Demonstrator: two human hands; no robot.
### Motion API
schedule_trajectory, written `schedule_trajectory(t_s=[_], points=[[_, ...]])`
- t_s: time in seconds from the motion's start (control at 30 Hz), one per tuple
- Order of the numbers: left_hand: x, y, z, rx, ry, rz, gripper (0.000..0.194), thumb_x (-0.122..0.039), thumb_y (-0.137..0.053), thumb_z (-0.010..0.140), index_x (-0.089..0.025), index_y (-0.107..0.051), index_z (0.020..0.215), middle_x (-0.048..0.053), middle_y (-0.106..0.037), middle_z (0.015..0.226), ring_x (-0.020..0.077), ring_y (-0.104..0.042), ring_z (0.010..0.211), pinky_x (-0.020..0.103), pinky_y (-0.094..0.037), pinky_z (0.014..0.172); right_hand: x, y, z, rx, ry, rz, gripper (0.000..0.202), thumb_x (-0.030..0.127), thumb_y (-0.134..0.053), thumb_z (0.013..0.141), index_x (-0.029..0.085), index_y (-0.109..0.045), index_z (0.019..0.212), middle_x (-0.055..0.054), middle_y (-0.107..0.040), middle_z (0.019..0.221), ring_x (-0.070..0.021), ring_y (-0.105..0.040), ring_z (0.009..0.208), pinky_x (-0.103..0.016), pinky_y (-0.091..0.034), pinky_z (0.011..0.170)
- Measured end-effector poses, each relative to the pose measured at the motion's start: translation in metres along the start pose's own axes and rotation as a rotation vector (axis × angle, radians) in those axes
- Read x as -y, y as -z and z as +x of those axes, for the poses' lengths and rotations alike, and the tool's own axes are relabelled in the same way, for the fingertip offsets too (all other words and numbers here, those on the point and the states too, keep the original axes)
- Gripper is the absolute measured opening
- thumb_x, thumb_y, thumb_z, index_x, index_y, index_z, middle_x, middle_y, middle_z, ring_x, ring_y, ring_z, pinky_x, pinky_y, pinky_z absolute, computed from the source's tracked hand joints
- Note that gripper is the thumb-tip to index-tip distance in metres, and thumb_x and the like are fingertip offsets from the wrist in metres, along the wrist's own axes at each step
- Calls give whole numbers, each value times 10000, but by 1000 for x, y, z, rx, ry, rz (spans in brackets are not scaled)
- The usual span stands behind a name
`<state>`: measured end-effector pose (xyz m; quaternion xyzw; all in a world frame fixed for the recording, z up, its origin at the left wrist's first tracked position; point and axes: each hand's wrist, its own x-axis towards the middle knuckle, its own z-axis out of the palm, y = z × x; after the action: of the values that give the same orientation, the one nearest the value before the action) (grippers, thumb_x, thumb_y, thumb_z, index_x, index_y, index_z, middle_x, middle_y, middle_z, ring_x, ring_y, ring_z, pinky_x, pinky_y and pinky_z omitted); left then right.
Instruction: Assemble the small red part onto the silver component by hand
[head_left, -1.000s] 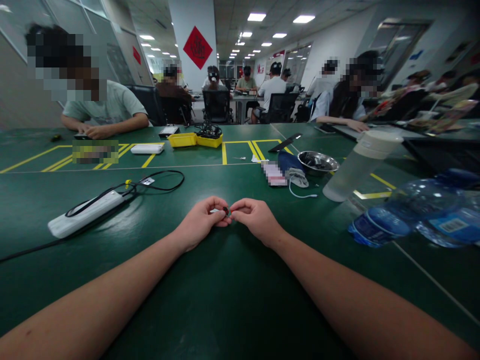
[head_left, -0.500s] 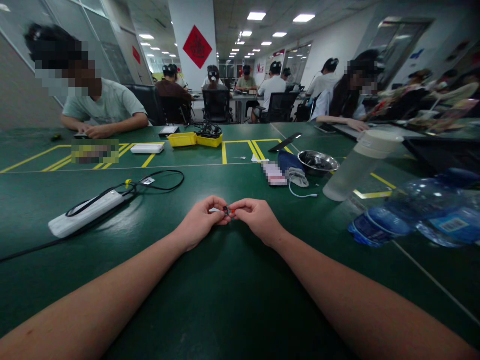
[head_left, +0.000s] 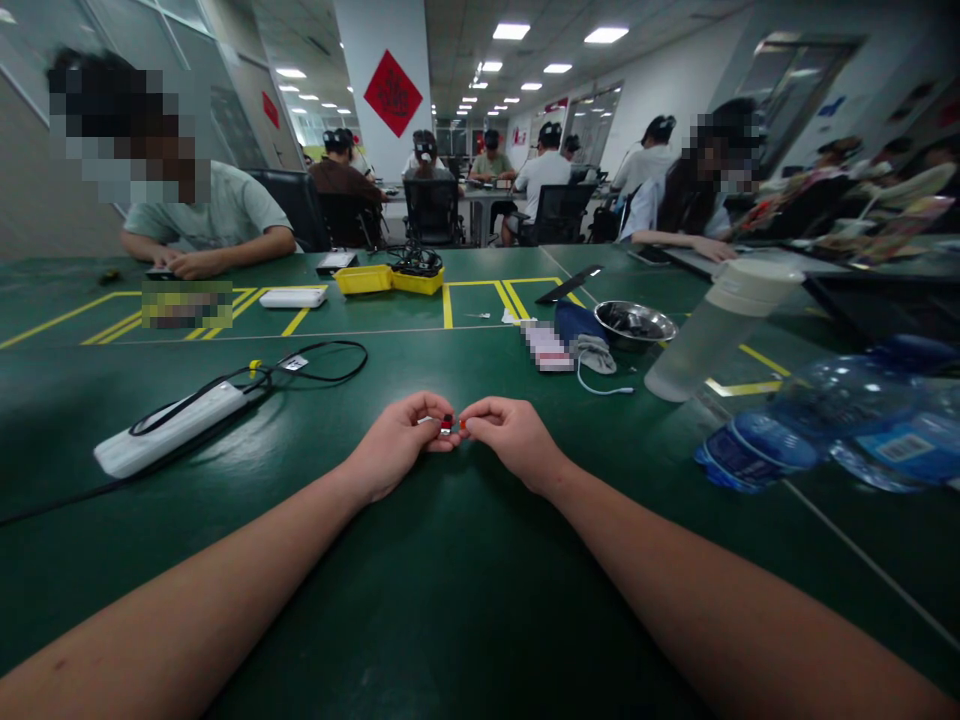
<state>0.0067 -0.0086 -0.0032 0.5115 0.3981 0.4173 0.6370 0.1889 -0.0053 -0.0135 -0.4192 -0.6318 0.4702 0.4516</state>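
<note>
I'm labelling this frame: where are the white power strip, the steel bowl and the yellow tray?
white power strip (head_left: 169, 431), head view, middle of its casing
round steel bowl (head_left: 636, 322), head view, near rim
yellow plastic tray (head_left: 365, 279), head view, left compartment

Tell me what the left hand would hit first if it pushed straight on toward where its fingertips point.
The left hand points right, at the small red-and-black part pinched between both hands. It would press that first, then the right hand fingertips just beyond it; depth is hard to judge.
</note>
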Motion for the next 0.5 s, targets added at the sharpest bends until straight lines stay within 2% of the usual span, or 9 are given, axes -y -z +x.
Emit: schedule_trajectory(t_s=[0.17,0.27,0.37,0.5], points=[[-4,-2,-2,8,9,-41,194,-117,-609,761,-163,-610,950,43,-661,883,134,-669,800,249,-548,748,-5,1,1,-7,6,4,173,195,-602,770,153,-712,897,-69,-731,848,-181,-693,779,-317,-545,743],[-6,-4,-5,-3,-22,25,195,-144,-635,759,-164,-606,950,41,-657,909,130,-663,800,246,-534,746,-5,1,0,6,8,-4,186,192,-611,761,152,-712,912,-71,-733,864,-180,-694,784,-322,-545,754],[-6,-4,-7,5,-49,108,199,-161,-665,752,-167,-586,935,19,-644,846,116,-651,740,224,-515,695,-3,1,0,22,12,-9,188,198,-610,762,147,-712,912,-70,-731,856,-180,-695,780,-325,-544,760],[-5,-3,-6,12,-49,123,190,-175,-653,774,-177,-569,944,15,-633,860,121,-660,746,240,-527,705,1,0,-1,52,0,11,173,207,-641,739,141,-698,889,-63,-730,825,-178,-696,755,-312,-542,729]])
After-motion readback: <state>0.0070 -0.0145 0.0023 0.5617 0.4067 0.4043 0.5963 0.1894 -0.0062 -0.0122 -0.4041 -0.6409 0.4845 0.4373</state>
